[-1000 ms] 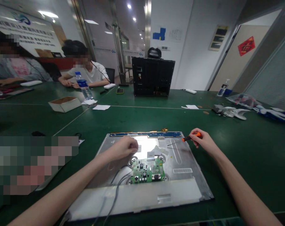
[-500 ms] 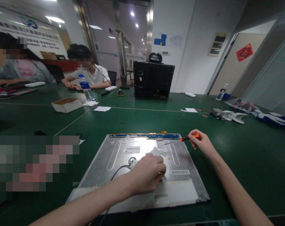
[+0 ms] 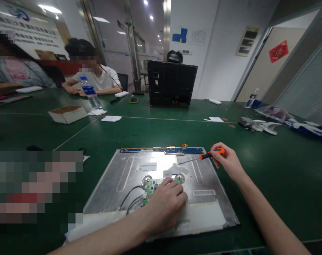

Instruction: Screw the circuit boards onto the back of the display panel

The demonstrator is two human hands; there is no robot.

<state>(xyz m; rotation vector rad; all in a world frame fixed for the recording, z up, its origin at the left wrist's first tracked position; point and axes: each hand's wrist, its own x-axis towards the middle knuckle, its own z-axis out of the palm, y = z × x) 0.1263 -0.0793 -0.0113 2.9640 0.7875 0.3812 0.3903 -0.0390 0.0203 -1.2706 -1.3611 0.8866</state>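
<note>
A metal display panel (image 3: pixel 161 170) lies back side up on the table, with a narrow blue circuit strip (image 3: pixel 152 150) along its far edge. Near its middle is a green circuit board (image 3: pixel 150 187) with dark cables at its left side. My left hand (image 3: pixel 167 200) covers part of that board, its fingers curled down; whatever they pinch is hidden beneath them. In my right hand (image 3: pixel 224 159) is a screwdriver (image 3: pixel 212 153) with an orange and black handle. Its shaft points left across the panel, towards a loose whitish film (image 3: pixel 178 169).
Beyond the panel stand a black monitor housing (image 3: pixel 173 85), an open cardboard box (image 3: pixel 68 114) and a water bottle (image 3: pixel 90 92). White gloves and a bracket-like part (image 3: pixel 259 124) lie at the right. Two people sit at the far left of the green table (image 3: pixel 139 132).
My left hand has shifted slightly down, showing more of the green board. The screwdriver has moved a little left, its shaft now over the panel near the film. The head view has turned slightly.
</note>
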